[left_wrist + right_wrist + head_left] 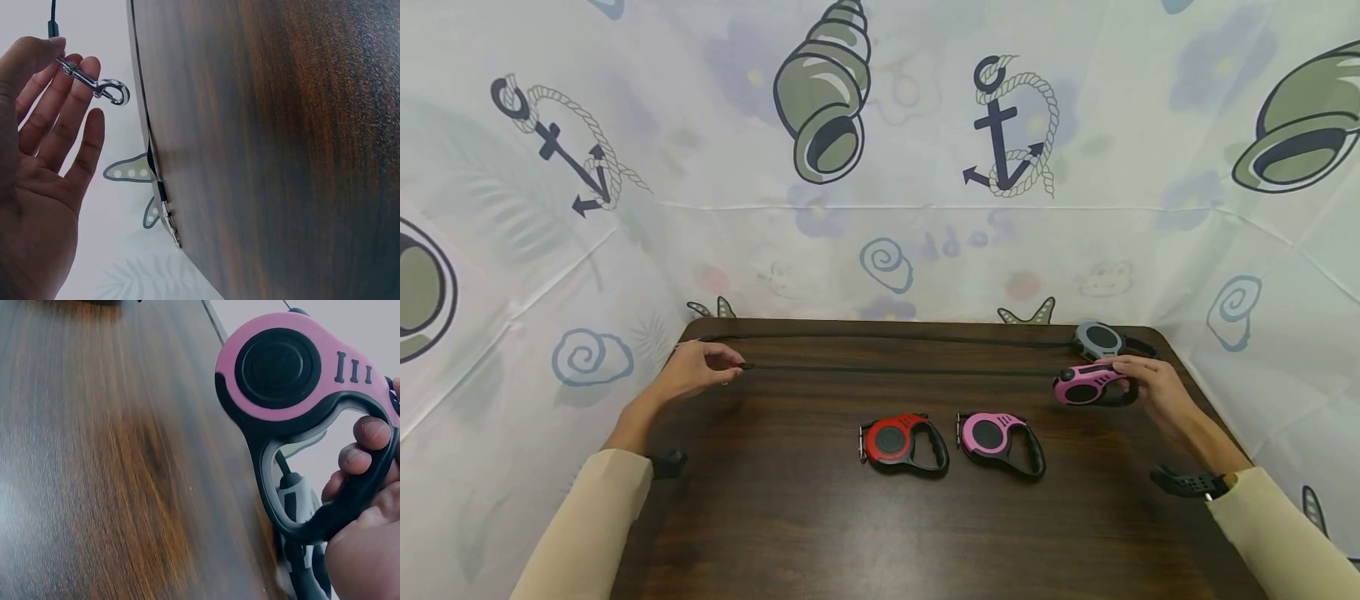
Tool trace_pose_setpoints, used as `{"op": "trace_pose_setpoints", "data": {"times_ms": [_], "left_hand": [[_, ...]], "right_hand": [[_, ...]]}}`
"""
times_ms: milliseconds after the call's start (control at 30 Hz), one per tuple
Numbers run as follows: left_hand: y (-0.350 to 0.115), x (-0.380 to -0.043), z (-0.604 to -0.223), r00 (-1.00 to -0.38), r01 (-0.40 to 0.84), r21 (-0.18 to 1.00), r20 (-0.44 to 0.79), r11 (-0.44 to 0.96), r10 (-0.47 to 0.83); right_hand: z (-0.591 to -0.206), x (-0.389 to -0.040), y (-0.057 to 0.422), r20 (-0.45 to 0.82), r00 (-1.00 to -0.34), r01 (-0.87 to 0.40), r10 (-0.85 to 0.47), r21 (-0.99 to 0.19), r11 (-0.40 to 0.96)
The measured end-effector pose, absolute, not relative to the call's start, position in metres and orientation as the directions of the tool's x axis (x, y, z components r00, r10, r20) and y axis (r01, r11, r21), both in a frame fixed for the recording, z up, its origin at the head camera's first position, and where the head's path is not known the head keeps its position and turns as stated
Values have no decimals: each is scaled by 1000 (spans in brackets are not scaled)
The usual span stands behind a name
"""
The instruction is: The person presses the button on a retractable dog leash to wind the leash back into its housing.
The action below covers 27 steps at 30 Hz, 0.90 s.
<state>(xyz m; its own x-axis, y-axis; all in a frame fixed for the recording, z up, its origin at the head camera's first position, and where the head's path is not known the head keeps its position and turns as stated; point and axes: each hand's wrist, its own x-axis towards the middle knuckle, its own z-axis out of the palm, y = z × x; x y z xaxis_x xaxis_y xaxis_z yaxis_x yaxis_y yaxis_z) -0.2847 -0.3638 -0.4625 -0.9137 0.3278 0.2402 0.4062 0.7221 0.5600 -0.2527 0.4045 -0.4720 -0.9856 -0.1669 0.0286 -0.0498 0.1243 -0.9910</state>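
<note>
My right hand grips the black handle of a pink retractable dog leash, fingers curled through the handle loop. From it a thin dark cord runs taut to the left, over the table. At the cord's other end my left hand pinches the base of a silver snap hook between thumb and finger, with the other fingers spread behind. Just behind the pink leash lies a grey retractable leash. Its cord stretches along the table's back edge, its hook at the left end.
A red retractable leash and a second pink one lie side by side at mid-table, cords wound in. The dark wooden table is bordered at the back and sides by patterned white cloth.
</note>
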Motion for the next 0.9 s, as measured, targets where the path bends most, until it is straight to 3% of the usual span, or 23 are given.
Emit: {"op": "trace_pose_setpoints", "data": {"times_ms": [433,900], "left_hand": [[-364,-283,-460,-916,402,562,236,723,325],[-361,-284,-458,-913,409,567,252,715,322]], "right_hand": [[-464,-250,398,92,-987,-91,-134,-996,-14],[-462,-251,398,63,-993,-63,-104,-998,-5]]}}
